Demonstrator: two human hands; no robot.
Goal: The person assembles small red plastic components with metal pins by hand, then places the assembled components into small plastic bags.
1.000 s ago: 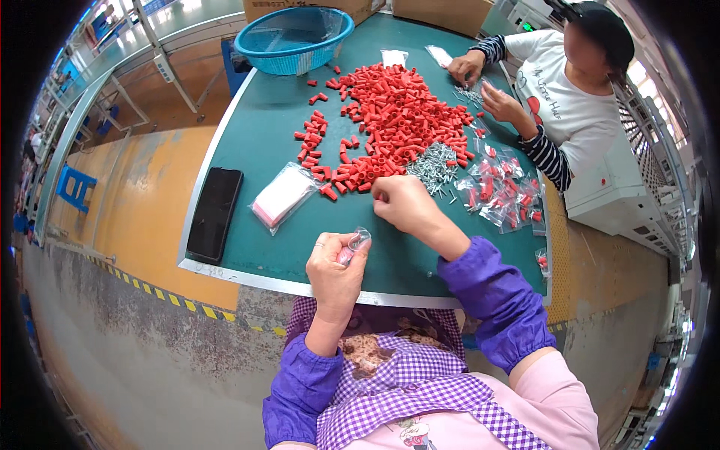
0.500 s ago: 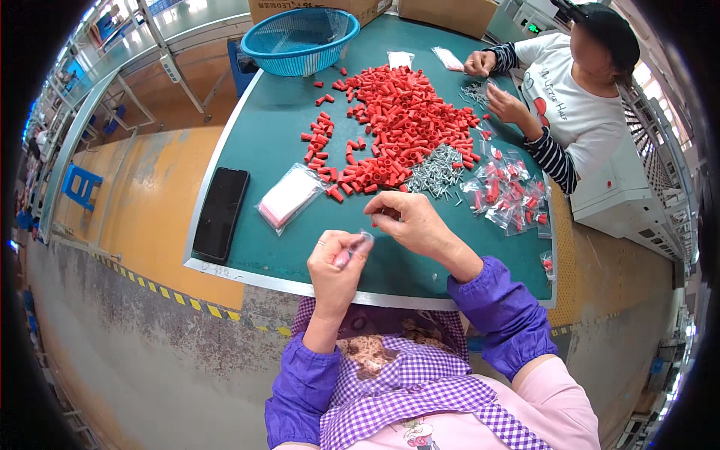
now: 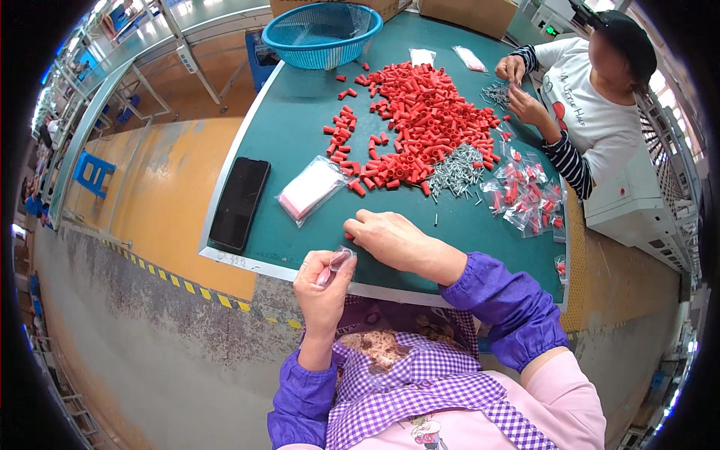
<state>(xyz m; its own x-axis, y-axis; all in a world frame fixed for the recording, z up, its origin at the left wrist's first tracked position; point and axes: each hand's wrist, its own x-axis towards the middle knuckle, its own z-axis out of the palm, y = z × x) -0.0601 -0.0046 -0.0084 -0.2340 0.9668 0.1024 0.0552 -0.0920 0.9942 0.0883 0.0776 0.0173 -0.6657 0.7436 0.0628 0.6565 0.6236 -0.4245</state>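
Observation:
My left hand holds a small clear plastic bag just off the near edge of the green table. My right hand rests low on the table beside the bag's mouth, its fingers pinched together around a small red piece. A big heap of red plastic caps lies in the middle of the table. Beside it sits a pile of small metal screws.
A stack of empty clear bags and a black phone lie at the left. Filled bags lie at the right. A blue basket stands at the far edge. Another person works at the far right corner.
My right hand has drawn back from the edge of the red heap toward the bag. My left hand stayed near the table's near edge, still holding the bag.

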